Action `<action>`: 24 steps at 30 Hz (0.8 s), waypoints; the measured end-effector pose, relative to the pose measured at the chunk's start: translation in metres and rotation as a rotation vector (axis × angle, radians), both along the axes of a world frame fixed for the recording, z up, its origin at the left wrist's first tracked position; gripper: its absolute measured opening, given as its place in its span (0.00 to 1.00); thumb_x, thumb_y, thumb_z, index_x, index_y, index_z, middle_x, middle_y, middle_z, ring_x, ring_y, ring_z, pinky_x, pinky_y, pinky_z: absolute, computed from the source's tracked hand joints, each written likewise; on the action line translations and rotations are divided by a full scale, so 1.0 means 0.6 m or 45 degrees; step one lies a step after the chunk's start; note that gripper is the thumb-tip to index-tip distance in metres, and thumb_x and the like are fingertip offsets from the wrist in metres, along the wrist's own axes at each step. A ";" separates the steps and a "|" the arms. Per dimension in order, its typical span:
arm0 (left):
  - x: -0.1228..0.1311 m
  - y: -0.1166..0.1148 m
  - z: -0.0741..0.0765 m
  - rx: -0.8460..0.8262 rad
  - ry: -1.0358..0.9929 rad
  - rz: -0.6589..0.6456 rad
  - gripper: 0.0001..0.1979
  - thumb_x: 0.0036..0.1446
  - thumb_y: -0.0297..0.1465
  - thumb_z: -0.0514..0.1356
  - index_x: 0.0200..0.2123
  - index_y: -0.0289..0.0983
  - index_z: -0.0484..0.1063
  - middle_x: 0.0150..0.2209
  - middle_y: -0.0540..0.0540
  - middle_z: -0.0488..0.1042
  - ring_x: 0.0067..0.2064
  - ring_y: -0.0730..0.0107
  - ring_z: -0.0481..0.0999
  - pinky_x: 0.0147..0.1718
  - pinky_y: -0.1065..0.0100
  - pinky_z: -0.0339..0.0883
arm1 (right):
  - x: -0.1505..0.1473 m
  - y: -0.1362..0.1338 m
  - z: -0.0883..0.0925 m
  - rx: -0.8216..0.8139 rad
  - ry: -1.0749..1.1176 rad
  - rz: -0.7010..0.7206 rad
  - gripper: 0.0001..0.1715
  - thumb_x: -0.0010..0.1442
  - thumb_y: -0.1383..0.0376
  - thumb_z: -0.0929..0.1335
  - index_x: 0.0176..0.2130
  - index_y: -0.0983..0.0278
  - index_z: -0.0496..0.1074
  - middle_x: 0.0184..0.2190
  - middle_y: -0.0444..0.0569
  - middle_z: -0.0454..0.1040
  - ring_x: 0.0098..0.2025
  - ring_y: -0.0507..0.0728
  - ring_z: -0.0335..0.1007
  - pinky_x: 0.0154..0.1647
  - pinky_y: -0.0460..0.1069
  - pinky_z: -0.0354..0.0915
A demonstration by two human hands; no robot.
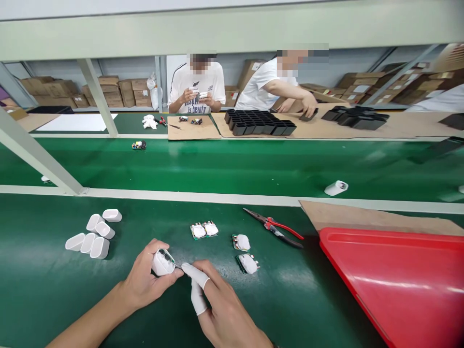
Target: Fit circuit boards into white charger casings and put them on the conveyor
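My left hand (150, 275) is closed around a white plastic housing (158, 265), its open end turned to the right. Inside that opening a green circuit board (166, 256) shows in part. White finger cots cover some fingers of my right hand (213, 295), which pinches a thin metal tool (178, 266) mostly hidden by the fingers. The tool's tip is at the housing's opening. Beyond my hands lie a pair of circuit boards with white pads (204, 230), another padded board (241, 242) and one more nearer me (248, 264).
Several white housings (97, 246) stand at left. Red-and-black long-nose pliers (273, 228) lie at right, near a red tray (395, 275). Across the green conveyor belt (217, 166), holding a white housing (336, 188), two co-workers sit by black trays (259, 122). A metal post (39, 150) slants at left.
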State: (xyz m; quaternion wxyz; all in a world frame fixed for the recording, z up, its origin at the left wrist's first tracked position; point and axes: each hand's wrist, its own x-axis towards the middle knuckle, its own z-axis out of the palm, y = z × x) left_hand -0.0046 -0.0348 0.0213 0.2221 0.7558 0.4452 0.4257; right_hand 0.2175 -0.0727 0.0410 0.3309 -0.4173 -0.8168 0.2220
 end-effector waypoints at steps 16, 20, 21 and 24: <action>-0.016 0.015 -0.012 0.139 0.213 -0.044 0.20 0.64 0.31 0.65 0.59 0.46 0.71 0.48 0.45 0.66 0.47 0.63 0.74 0.44 0.66 0.75 | 0.285 0.060 -0.063 0.382 -0.515 -0.779 0.20 0.70 0.69 0.60 0.54 0.67 0.75 0.44 0.60 0.79 0.39 0.63 0.80 0.40 0.57 0.79; -0.005 0.011 -0.019 -0.038 0.236 -0.242 0.29 0.64 0.29 0.66 0.66 0.53 0.66 0.52 0.45 0.70 0.55 0.58 0.71 0.54 0.60 0.73 | 0.297 0.062 -0.059 0.455 -0.576 -0.728 0.17 0.72 0.65 0.63 0.55 0.65 0.74 0.50 0.63 0.78 0.50 0.70 0.78 0.49 0.66 0.78; -0.004 0.011 -0.019 -0.100 0.230 -0.262 0.33 0.64 0.29 0.67 0.68 0.54 0.63 0.53 0.46 0.70 0.56 0.58 0.71 0.54 0.60 0.73 | 0.274 0.059 -0.049 0.457 -0.505 -0.663 0.18 0.72 0.64 0.65 0.59 0.64 0.72 0.55 0.63 0.76 0.56 0.70 0.76 0.55 0.67 0.76; -0.004 0.012 -0.020 -0.264 0.180 -0.260 0.43 0.61 0.30 0.71 0.72 0.56 0.54 0.54 0.47 0.72 0.56 0.59 0.74 0.54 0.59 0.75 | 0.175 0.051 -0.012 0.360 -0.249 -0.272 0.27 0.74 0.62 0.67 0.68 0.60 0.62 0.64 0.61 0.69 0.64 0.65 0.70 0.62 0.62 0.74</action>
